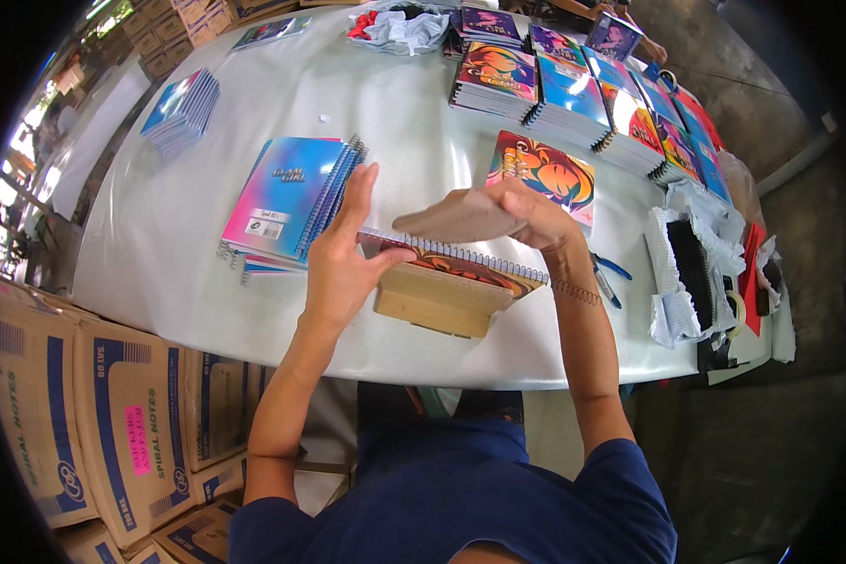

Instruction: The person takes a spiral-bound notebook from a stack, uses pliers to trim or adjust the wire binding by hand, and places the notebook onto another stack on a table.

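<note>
A spiral notebook (pixel 475 270) is held with its coil edge up, and its orange-and-dark cover shows below the coil. The thumb of my left hand (pixel 338 258) presses on the notebook's left end while the other fingers point up. My right hand (pixel 536 214) grips a flat grey-brown pad (pixel 461 216), held just above the coil; whether it touches cannot be told. Loose wire coil (pixel 578 293) sticks out past the notebook's right end, by my right forearm. Below the notebook is a tan board-like block (pixel 428 303).
Pink-and-blue notebooks (pixel 282 193) are stacked left of my left hand. An orange-covered notebook (pixel 550 179) lies beyond my right hand, with blue-handled pliers (pixel 609 273) nearer. Notebook stacks (pixel 569 99) fill the far right. Wrapped black coils (pixel 691 273) lie right; cartons (pixel 127 414) stand lower left.
</note>
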`<move>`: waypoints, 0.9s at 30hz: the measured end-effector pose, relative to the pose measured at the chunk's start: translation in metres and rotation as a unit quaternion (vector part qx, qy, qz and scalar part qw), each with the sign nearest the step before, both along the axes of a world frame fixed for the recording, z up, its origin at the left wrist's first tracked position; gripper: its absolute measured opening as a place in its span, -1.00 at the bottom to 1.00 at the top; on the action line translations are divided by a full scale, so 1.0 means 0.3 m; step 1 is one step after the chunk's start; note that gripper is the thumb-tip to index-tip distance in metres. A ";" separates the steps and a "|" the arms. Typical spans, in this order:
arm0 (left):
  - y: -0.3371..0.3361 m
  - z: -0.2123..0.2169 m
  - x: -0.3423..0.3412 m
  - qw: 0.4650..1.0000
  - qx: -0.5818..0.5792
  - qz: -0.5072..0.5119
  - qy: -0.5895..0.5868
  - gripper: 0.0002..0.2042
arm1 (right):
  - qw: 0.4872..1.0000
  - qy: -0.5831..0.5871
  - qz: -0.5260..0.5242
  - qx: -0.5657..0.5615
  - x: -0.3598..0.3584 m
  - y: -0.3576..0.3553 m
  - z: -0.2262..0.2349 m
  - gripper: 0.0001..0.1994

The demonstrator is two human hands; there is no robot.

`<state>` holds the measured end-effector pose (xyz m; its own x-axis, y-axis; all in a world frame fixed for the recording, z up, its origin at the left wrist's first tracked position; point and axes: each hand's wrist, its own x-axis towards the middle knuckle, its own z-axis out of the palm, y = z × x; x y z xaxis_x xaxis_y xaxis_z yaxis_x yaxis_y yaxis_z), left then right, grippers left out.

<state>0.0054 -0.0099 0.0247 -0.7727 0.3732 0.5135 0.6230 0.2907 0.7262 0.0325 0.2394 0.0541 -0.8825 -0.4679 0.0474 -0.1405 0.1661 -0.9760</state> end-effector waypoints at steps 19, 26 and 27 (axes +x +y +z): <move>-0.031 -0.074 -0.047 0.943 0.212 -0.059 -0.250 0.06 | 0.996 -0.010 -0.005 0.084 -0.081 -0.077 0.026 -0.43; -0.079 -0.078 -0.089 0.928 0.123 -0.172 -0.305 -0.29 | 0.991 0.007 -0.111 0.077 -0.037 -0.040 0.001 -0.45; -0.079 -0.081 -0.097 0.926 0.105 -0.200 -0.304 -0.35 | 0.984 0.040 -0.114 0.134 -0.032 -0.002 -0.027 -0.45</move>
<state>-0.0238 -0.0337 0.0005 -0.7644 0.6330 0.1223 0.1077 -0.0616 0.9923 0.0230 0.2388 0.0461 -0.9643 -0.2641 0.0219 -0.1439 0.4527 -0.8799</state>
